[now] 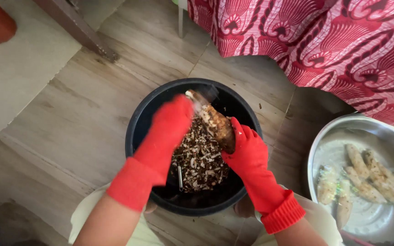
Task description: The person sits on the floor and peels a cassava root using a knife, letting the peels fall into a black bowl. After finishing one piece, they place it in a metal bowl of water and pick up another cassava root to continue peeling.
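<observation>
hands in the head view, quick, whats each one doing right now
Left hand: blurred, fingers at the brown root; a grip cannot be told.
Right hand: closed on the root over the black bucket.

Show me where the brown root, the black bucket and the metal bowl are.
brown root (217,126), head view, middle of its body.
black bucket (135,123), head view, left rim.
metal bowl (318,148), head view, left rim.

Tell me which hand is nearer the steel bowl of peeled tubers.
Right. The right hand, in a red glove, grips the brown tuber over the black bucket, beside the steel bowl. The left hand is farther, across the bucket.
</observation>
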